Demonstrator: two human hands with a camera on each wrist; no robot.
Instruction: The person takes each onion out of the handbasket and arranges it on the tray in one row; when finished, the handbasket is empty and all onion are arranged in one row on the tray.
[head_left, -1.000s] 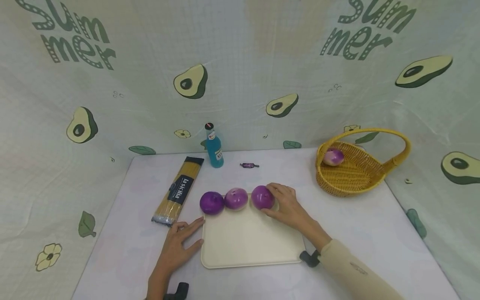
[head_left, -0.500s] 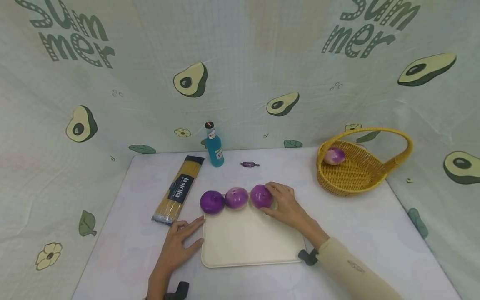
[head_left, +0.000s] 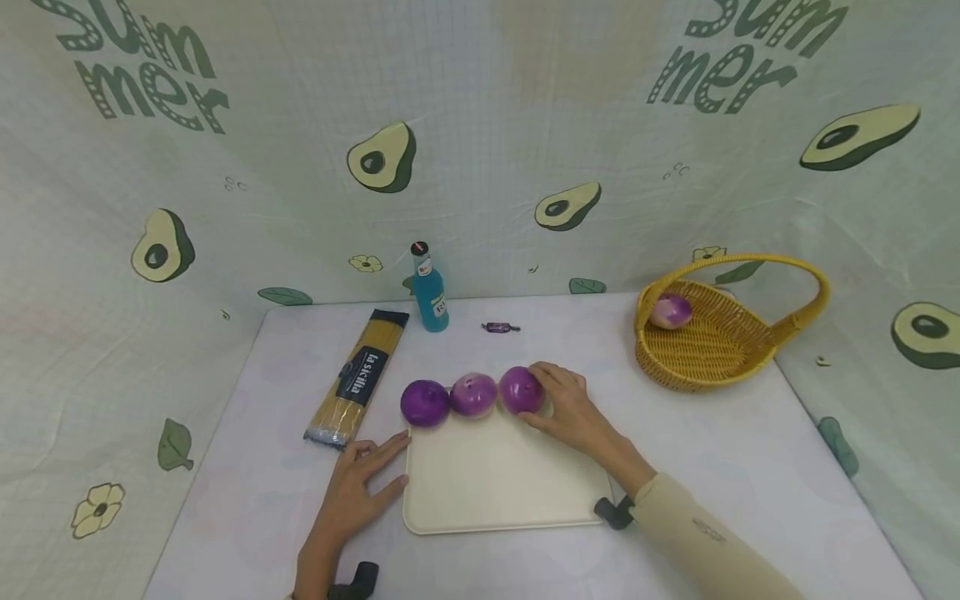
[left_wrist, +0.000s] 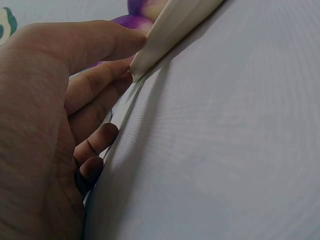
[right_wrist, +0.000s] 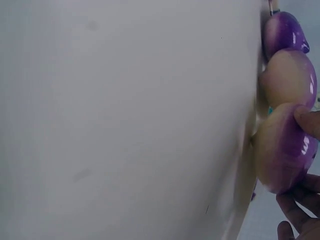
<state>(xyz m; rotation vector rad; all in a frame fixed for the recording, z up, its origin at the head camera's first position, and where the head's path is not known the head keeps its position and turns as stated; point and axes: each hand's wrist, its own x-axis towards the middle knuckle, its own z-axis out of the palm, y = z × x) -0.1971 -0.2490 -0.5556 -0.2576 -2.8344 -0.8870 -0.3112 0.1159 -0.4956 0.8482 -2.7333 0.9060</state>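
Observation:
Three glossy purple onions stand in a row along the far edge of a cream tray [head_left: 502,492]: a dark left onion [head_left: 424,403], a paler middle onion [head_left: 473,395] and a right onion [head_left: 521,390]. My right hand [head_left: 573,408] holds the right onion, thumb on the near side and fingers on the far side. In the right wrist view, this onion [right_wrist: 282,150] shows a cream underside with a small stub. My left hand [head_left: 358,492] touches the tray's left edge with extended thumb and forefinger. The left wrist view shows its other fingers [left_wrist: 95,142] loosely bent beside the edge.
A pasta packet [head_left: 360,375] lies left of the tray. Behind it stand a blue bottle [head_left: 431,296] and a small wrapped candy [head_left: 500,327]. At the back right is a yellow wicker basket [head_left: 697,375] with a high handle, holding another onion [head_left: 671,311].
The right hand and its onion have shifted very slightly left, toward the middle onion. The left hand stays on the tray's edge. The head view has tilted a little.

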